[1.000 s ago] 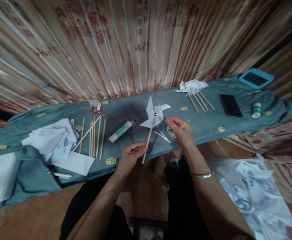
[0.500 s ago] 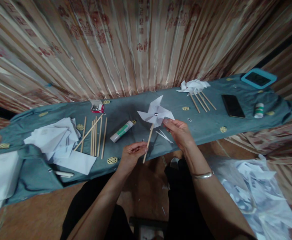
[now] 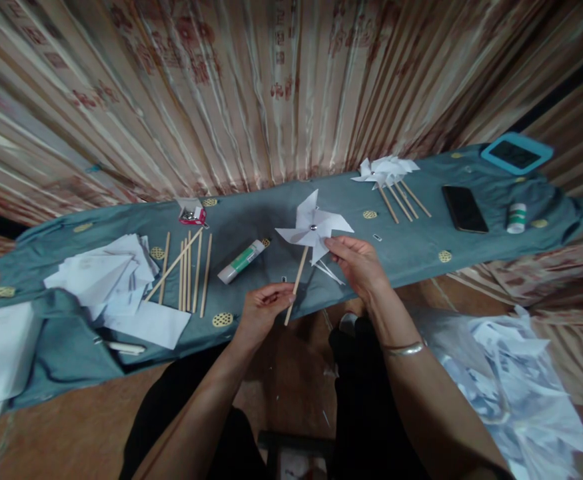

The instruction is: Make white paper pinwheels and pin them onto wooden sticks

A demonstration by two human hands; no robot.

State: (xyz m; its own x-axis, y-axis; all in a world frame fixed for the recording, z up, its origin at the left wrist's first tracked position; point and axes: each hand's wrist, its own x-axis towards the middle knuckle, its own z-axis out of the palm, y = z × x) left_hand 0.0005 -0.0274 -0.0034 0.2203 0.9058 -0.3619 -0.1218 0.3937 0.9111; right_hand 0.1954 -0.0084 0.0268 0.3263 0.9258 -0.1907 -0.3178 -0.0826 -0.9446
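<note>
A white paper pinwheel [image 3: 313, 229] with a metal pin at its centre sits on a thin wooden stick [image 3: 296, 283]. My left hand [image 3: 264, 308] pinches the lower end of that stick, holding it up over the near edge of the teal-covered table [image 3: 411, 250]. My right hand [image 3: 356, 263] has its fingertips on the pinwheel's lower right blade, fingers curled against the paper. Two loose white paper strips [image 3: 328, 272] lie just under the pinwheel.
Several bare wooden sticks [image 3: 187, 270] lie left of a green-and-white glue stick [image 3: 241, 261]. White paper sheets [image 3: 106, 280] are piled far left. Finished pinwheels [image 3: 388, 177], a black phone [image 3: 464, 208], a small bottle [image 3: 515, 218] and a teal-framed tablet [image 3: 516, 153] lie right. Crumpled paper [image 3: 516, 387] fills the floor.
The pinwheel's blades have turned round the pin under my right fingertips, which slid slightly downward along the blade. My left hand has kept the stick in the same place.
</note>
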